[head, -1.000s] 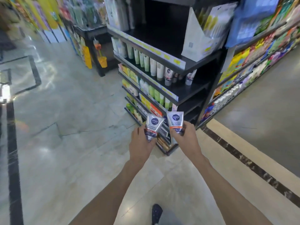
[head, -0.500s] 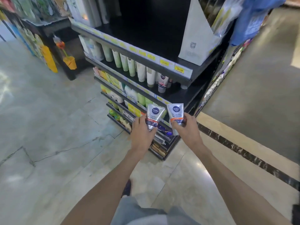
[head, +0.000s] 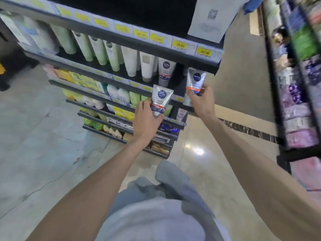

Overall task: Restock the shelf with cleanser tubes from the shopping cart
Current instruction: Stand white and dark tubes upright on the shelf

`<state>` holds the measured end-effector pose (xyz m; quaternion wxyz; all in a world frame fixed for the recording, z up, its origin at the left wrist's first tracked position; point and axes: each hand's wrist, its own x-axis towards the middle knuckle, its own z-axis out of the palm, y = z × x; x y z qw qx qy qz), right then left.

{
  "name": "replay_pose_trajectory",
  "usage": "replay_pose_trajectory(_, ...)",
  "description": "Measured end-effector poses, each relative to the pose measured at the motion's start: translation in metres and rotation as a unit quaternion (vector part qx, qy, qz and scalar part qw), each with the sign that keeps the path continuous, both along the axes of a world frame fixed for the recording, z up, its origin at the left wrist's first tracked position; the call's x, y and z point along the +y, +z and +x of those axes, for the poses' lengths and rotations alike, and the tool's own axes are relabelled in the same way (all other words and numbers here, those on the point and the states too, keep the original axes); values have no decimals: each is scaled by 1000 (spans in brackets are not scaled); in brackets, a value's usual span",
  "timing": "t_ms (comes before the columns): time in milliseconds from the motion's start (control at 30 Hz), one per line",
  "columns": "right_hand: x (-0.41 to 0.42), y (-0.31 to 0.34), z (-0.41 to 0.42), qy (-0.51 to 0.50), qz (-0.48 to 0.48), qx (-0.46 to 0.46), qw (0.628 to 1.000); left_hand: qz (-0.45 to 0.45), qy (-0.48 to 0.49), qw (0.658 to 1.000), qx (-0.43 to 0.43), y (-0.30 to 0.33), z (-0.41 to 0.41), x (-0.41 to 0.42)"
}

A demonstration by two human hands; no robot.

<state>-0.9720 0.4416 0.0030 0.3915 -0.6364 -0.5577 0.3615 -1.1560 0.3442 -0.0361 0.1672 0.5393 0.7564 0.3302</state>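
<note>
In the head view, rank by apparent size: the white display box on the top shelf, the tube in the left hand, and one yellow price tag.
1. White display box, though partly cropped.
2. Left-hand tube.
3. Price tag, smallest.
The box sits farther away, so its lead is safe.

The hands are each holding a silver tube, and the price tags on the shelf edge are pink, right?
Not quite. The left hand and right hand each hold a silver tube, but the head view shows the price tags are yellow, not pink.

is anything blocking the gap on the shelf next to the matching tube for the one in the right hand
Nothing visible does. The right hand holds its tube just before the open gap right of the shelved tube.
</note>
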Motion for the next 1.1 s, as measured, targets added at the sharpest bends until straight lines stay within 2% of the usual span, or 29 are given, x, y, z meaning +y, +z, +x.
replay_pose_trajectory(233, 49, -2, -22, -26, 17, -8, 999, -7, -21, 1000, -14, -10, -19, 10)
replay_pose_trajectory(400, 83, -16, -32, -56, 18, 32, 998, 4, -13, 1000, -19, -13, -28, 20)
replay_pose_trajectory(600, 96, -35, -44, -32, 20, 46, 998, 7, -10, 1000, -22, -23, -35, 27)
replay_pose_trajectory(1100, 131, -48, -47, -36, 4, -67, 997, 22, -33, 999, -21, -39, -40, 29)
